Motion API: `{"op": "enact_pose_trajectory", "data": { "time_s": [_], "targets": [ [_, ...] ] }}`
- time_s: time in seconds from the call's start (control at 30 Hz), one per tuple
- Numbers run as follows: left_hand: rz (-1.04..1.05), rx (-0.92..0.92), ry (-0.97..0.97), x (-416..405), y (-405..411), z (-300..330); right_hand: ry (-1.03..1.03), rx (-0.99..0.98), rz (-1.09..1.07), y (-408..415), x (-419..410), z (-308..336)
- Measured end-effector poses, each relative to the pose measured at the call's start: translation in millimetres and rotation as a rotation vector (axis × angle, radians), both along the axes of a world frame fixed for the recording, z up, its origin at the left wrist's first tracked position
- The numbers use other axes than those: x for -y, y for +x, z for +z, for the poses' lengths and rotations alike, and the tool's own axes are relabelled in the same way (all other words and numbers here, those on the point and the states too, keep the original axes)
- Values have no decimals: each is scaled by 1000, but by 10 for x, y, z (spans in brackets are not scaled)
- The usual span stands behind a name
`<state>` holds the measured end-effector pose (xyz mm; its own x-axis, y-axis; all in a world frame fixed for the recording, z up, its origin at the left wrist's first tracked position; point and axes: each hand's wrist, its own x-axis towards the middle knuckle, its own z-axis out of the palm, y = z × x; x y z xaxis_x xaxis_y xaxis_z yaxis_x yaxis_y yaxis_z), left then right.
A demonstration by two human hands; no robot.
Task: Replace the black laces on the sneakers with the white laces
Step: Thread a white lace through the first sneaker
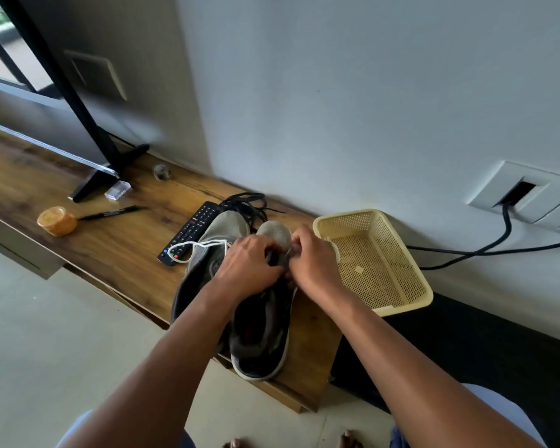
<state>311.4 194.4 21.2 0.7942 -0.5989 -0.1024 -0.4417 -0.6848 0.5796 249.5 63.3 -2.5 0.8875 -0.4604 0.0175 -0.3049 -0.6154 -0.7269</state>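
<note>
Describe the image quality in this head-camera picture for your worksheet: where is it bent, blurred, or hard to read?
Head view: wide-angle bending curves the wooden shelf and TV stand; soft daylight, faint shadows; the left hand and right hand hide the lace work on the sneaker, so each grip is unclear.

Basket [401,270]: yellow, perforated, on wooden shelf [117,250].
Remote control [191,231]: black, flat.
Tape roll [57,220]: orange, beside pen [112,213].
</note>
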Motion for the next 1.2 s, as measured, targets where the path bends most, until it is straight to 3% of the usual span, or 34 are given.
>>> {"op": "enact_pose_trajectory", "data": {
  "time_s": [0.13, 0.43, 0.53, 0.67, 0.8, 1.03, 1.2],
  "targets": [
    [24, 47, 23, 7, -15, -27, -34, 165, -71, 45, 138, 216],
    [31, 162, -14, 20, -49, -66, 621, 446, -64, -20, 248, 914],
    [37, 180, -69, 18, -43, -65, 706, 545, -50, -21, 372, 1089],
    [94, 79, -447, 31, -68, 123, 619, 458, -61, 2, 367, 1006],
    [89, -66, -779, 33, -103, 302, 752, 399, -76, 44, 283, 858],
    [45, -186, -891, 26, -136, 357, 1054, 373, -24, 55, 153, 790],
    [26, -202, -888, -2, -146, 374, 998, 397, -94, 41, 107, 778]
  ]
}}
